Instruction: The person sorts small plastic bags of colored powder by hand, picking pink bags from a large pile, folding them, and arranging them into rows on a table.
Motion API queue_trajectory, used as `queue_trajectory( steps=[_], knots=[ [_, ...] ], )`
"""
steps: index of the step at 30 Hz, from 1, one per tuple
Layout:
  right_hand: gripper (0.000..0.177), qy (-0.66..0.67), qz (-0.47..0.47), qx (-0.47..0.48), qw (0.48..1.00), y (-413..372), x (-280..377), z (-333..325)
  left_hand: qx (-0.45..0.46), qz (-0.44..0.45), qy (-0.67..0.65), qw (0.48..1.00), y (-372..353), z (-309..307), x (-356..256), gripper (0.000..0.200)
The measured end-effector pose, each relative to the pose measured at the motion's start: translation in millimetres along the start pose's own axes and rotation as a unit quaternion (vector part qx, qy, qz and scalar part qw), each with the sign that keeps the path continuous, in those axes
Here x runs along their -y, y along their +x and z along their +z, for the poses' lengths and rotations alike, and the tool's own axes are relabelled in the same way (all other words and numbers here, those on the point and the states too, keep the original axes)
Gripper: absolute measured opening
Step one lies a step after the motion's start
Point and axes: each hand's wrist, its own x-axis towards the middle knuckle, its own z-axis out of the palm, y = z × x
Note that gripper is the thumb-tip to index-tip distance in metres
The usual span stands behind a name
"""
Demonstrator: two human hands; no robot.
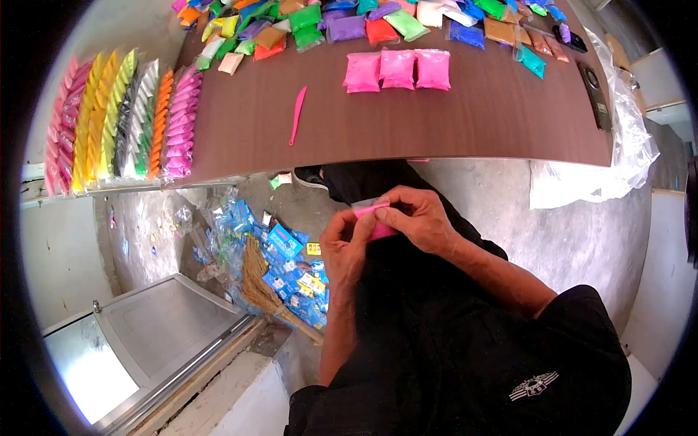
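Observation:
Between my two hands, over my lap, is a small clear bag of pink clay-like material [382,230]. My left hand [345,243] pinches the bag's upper left side. My right hand [419,220] grips its top edge on the right, thumb and fingers pressed together. Part of the bag is hidden behind the fingers. On the brown table [240,109] ahead lie three matching pink bags [397,70] side by side. A pink plastic knife [298,115] rests to their left.
Many coloured bags [349,27] are heaped along the table's far side. Long packs of coloured pouches [116,120] stand at the left. A dark remote-like object [595,94] lies right. Below are blue packaging [287,243], a straw broom [258,280] and clear plastic sheeting [582,182].

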Motion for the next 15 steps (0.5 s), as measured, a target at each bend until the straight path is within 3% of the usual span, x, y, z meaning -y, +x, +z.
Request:
queue_trajectory(
  steps=[8, 15],
  knots=[
    [0.018, -0.021, -0.027, 0.011, 0.999, 0.1, 2.4, 4.7, -0.021, 0.038, -0.037, 0.998, 0.1, -0.6, 7.2, 0.016],
    [0.018, -0.001, -0.021, 0.006, 1.0, 0.1, 3.5, 2.4, -0.001, 0.018, -0.015, 1.0, 2.7, -3.7, 3.2, 0.017]
  ],
)
